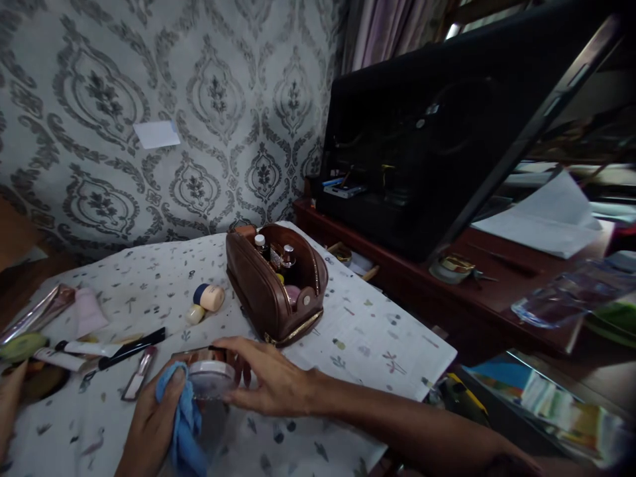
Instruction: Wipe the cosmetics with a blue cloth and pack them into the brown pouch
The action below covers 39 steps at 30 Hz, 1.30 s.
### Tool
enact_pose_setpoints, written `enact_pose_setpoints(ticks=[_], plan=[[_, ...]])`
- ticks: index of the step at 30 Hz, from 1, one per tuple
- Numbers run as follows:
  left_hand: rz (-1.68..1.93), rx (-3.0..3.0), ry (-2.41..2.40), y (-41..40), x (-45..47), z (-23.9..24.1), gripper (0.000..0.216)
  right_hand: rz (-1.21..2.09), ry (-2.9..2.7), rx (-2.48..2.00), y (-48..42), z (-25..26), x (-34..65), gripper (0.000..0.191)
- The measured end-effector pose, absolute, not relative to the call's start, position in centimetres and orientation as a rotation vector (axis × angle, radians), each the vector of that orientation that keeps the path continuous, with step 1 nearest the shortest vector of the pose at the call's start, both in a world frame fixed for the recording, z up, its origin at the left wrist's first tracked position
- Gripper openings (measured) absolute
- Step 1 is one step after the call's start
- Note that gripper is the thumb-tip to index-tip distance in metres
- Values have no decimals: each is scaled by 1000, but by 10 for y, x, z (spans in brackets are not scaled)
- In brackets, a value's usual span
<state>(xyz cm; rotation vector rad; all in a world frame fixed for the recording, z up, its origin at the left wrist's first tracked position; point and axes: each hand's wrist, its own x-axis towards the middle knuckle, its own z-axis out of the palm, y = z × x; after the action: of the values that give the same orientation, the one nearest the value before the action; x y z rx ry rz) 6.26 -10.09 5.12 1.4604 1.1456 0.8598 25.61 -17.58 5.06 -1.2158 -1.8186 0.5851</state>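
At the far left edge, the fingers of a hand, apparently another person's and only partly in view, reach in beside a scatter of cosmetics, among them a pink tube, a slim black tube and a small clear-sided tube lying on a patterned tablecloth. Next, the person's left hand pinches a blue cloth under its thumb, against the side of a round container. The container sits between both hands, in front of a blue-capped bottle lying on its side. The right hand grips the container's other side between thumb and curled fingers. Just beyond stands a brown bag, unzipped, with a white-capped bottle inside. Farther right, a large black screen leans over a dark red desk bearing white paper.
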Motion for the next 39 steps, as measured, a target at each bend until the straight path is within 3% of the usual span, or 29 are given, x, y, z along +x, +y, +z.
enact_pose_setpoints(ticks=[7,14,21,25,29,36,39], plan=[[734,1508,1376,-97,95,94,58,388,-2174,-1238,-190,101,293,71],[675,1570,1001,-96,152,134,62,184,-2143,-1282,-201,151,331,67],[899,2616,248,-53,198,153,29,-151,-1843,-1523,-202,179,388,71],[397,3140,-40,-45,223,159,32,-190,-1849,-1659,-191,176,408,64],[-106,3190,-32,-48,234,172,29,-155,-1953,-1720,-182,171,415,59],[-369,3301,43,-55,251,182,39,-162,-2122,-1837,-167,167,417,52],[-563,3270,-81,-58,261,182,31,-209,-2185,-1869,-163,165,419,43]])
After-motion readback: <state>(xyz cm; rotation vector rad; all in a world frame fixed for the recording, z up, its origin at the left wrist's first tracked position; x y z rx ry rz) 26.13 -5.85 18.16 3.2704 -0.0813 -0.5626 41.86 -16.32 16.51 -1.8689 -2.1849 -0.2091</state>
